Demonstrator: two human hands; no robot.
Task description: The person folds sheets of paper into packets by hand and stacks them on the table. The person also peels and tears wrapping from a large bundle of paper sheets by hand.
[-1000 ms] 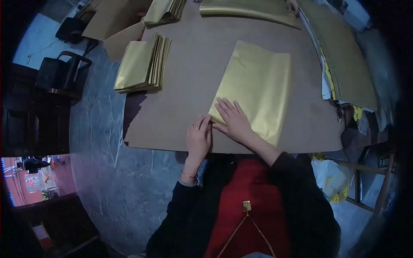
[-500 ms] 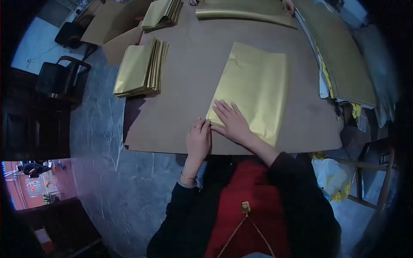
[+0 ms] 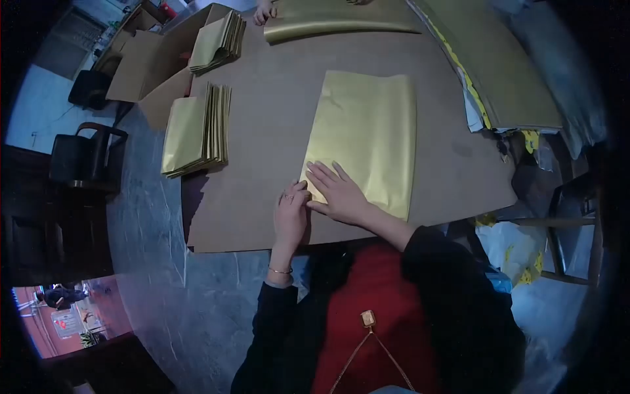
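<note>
A gold paper sheet [image 3: 367, 125] lies on the brown board-topped table, its right side softly rounded as though folded over and its lower part a little wrinkled. My right hand [image 3: 336, 195] rests flat on its lower left part, fingers spread. At the lower left corner of the paper, my left hand [image 3: 291, 213] has its fingers closed on the edge, close to my right thumb. The exact pinch is partly hidden by the fingers.
To the left stand a stack of folded gold paper [image 3: 187, 134] and a second stack [image 3: 210, 43] behind it, beside an open cardboard box [image 3: 157, 72]. Across the table, another person's hand [image 3: 264, 13] touches gold paper [image 3: 335, 18]. A large brown sheet pile [image 3: 499, 65] lies at right.
The whole view has tilted and shifted, so the table and paper appear farther left. Both my hands keep nearly the same place on the paper. The other person's hands have moved slightly.
</note>
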